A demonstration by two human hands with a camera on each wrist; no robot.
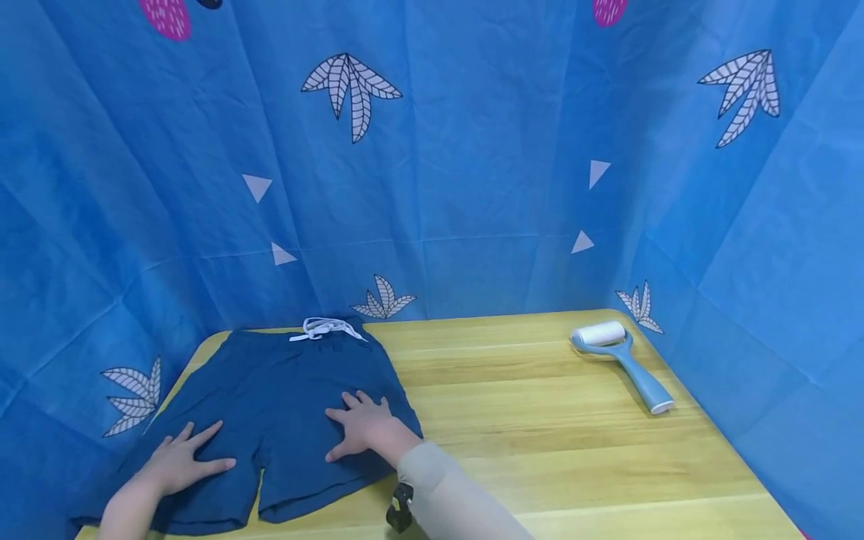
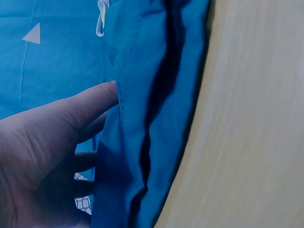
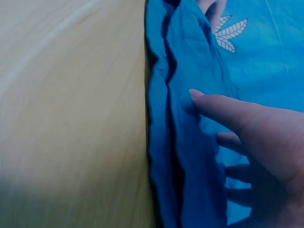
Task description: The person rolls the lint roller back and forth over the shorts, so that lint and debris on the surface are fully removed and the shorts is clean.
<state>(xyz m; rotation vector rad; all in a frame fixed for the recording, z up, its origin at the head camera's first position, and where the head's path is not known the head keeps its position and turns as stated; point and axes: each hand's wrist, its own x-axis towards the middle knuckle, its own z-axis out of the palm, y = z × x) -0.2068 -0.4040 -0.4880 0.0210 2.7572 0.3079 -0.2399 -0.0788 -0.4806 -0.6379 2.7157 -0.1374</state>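
Observation:
A pair of navy shorts (image 1: 290, 397) lies spread on the left part of the table, its waistband toward the back. The white drawstring (image 1: 327, 328) is tied at the waist. My left hand (image 1: 177, 463) rests on the left leg with fingers spread. On the right leg lies my right hand (image 1: 364, 429), its fingers also spread. In the left wrist view the thumb of the left hand (image 2: 47, 128) touches the cloth by a stitched seam. The right wrist view has the right hand's thumb (image 3: 216, 104) near the leg's open hem.
A lint roller (image 1: 624, 364) with a white roll and blue handle lies at the table's right side. Blue patterned cloth (image 1: 472, 150) hangs behind and along both sides of the yellow wooden table (image 1: 513, 420). A black wrist device (image 1: 400, 507) sits under the right sleeve.

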